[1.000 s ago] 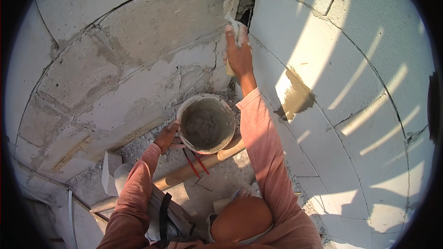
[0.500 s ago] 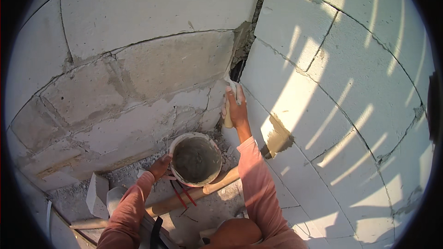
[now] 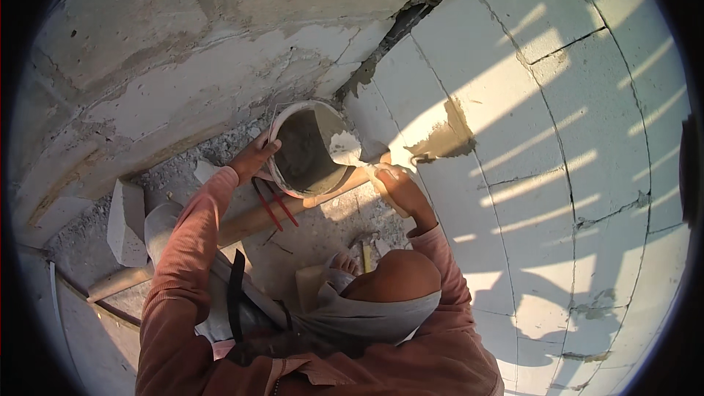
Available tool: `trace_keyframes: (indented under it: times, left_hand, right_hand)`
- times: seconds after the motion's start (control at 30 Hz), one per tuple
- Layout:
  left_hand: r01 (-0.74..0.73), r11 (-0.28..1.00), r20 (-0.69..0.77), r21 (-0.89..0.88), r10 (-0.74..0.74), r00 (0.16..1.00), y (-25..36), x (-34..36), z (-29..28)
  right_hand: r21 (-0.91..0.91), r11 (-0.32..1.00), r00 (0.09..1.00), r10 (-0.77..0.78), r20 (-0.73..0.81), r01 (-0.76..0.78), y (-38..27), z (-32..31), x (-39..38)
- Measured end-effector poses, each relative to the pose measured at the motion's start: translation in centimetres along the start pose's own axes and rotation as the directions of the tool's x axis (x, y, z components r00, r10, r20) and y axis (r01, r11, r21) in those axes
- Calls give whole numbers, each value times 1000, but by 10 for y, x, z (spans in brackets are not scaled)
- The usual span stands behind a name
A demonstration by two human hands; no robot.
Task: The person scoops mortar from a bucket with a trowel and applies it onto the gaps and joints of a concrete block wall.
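My left hand (image 3: 257, 154) is closed on the left rim of a round bucket (image 3: 299, 107) holding wet grey mortar (image 3: 297, 161). My right hand (image 3: 402, 192) grips the pale handle of a trowel; its whitish, mortar-crusted blade (image 3: 345, 148) lies over the right side of the bucket's mouth. Below the bucket lie a red-handled tool (image 3: 282, 209) and a long round wooden pole (image 3: 242, 227).
Pale block walls (image 3: 513, 103) meet at a dark, mortar-smeared gap (image 3: 411, 18). A loose white block (image 3: 126, 220) lies on the rubble-strewn floor (image 3: 176, 180) at left. A hammer (image 3: 367, 253) lies by my foot and bent knee.
My right hand has brought the trowel down from the wall's corner gap to the bucket. My left hand still holds the bucket. The view has tilted, showing more of my lap.
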State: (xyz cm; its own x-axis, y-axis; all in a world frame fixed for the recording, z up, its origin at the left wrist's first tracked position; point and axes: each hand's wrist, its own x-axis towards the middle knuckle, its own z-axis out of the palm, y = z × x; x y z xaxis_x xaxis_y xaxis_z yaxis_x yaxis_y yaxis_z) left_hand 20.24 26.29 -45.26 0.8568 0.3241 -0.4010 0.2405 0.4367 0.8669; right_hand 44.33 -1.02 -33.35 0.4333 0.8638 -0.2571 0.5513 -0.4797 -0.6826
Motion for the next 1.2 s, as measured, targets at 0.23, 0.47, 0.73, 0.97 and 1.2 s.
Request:
trace_keyframes:
  times: [0.23, 0.47, 0.73, 0.97, 1.2]
  left_hand:
    - [-185, 957, 114, 222, 163, 980, -3, 14, 16]
    - [-199, 921, 104, 335, 174, 979, -9, 26, 11]
    - [-83, 929, 90, 360, 54, 994, 6, 2, 15]
    - [-92, 916, 134, 392, 42, 990, 5, 1, 14]
    - [-61, 945, 100, 322, 30, 995, 10, 4, 13]
  right_hand:
    - [-523, 849, 998, -64, 29, 70, 27, 13, -22]
    - [-803, 571, 957, -288, -2, 171, 43, 11, -2]
    - [-876, 306, 841, -511, 180, 373, 37, 60, 38]
    - [-776, 328, 672, -724, 160, 538, 38, 85, 34]
    - [-541, 804, 966, -246, 76, 248, 85, 116, 45]
